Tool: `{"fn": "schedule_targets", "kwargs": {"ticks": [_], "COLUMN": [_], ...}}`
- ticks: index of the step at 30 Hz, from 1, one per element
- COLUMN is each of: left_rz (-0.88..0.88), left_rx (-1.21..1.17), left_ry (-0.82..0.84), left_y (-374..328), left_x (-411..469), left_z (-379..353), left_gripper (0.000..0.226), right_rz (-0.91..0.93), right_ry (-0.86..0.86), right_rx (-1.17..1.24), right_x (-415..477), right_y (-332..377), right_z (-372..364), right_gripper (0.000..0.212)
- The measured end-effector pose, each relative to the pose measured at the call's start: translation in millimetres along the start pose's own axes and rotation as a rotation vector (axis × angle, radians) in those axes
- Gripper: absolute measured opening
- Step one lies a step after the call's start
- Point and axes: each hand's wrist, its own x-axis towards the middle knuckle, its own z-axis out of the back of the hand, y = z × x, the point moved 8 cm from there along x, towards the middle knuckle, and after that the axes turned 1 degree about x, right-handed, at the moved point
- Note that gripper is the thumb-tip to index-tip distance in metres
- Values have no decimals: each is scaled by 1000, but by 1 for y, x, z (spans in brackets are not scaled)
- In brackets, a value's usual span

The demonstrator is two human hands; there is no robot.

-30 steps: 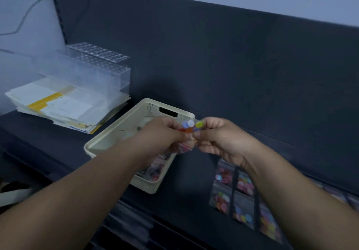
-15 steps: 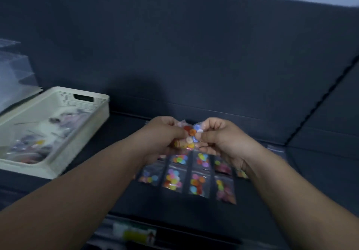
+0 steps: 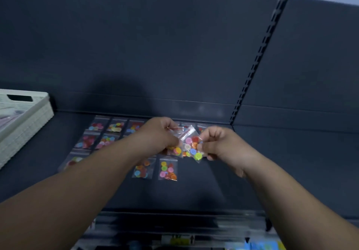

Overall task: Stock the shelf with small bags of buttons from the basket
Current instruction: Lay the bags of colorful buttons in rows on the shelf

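Both hands hover over the dark shelf (image 3: 213,187) with small clear bags of coloured buttons between them. My left hand (image 3: 159,136) grips a few bags with red zip strips. My right hand (image 3: 215,143) pinches the edge of one bag of buttons (image 3: 191,147), angled downward. Several bags of buttons (image 3: 168,169) lie flat in rows on the shelf beneath and to the left of my hands; my left forearm covers part of them. The cream basket (image 3: 37,113) stands at the left edge, mostly cut off.
A dark back panel rises behind the shelf, with a slotted upright (image 3: 252,69) to the right of the rows. The shelf's front edge (image 3: 174,216) runs below my arms, with blurred coloured items on a lower level (image 3: 258,246).
The view has swung right, away from the basket, which now sits at the far left. My hands have carried the bags over the rows on the shelf and drawn slightly apart.
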Motion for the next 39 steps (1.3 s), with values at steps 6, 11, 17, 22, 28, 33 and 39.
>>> {"fn": "schedule_targets", "kwargs": {"ticks": [6,11,17,22,28,33,39], "left_rz": [36,60,84,142,150,148,105], "left_rx": [-33,-43,-59,-145,-184,-252,-201], "left_ry": [-50,-22,-15,-32,-8,9,32], "left_y": [12,18,27,38,42,44,34], "left_x": [1,-2,-7,-8,-13,-15,-17], "left_z": [6,6,6,5,3,-2,-13], "left_gripper": [20,20,17,19,33,38,38], "right_rz": [-239,-122,361,388,412,388,105], "right_ry": [-130,-235,-54,-6,-57,-39,-36], "right_rx": [160,-708,-801,-767,-773,-803,68], "right_x": [-15,-17,-19,-13,-3,2,-5], "right_y": [-62,-75,-62,-67,-61,-64,-47], "right_z": [11,15,-7,-20,-31,-34,-26], "right_gripper": [25,25,23,18,19,20,13]}}
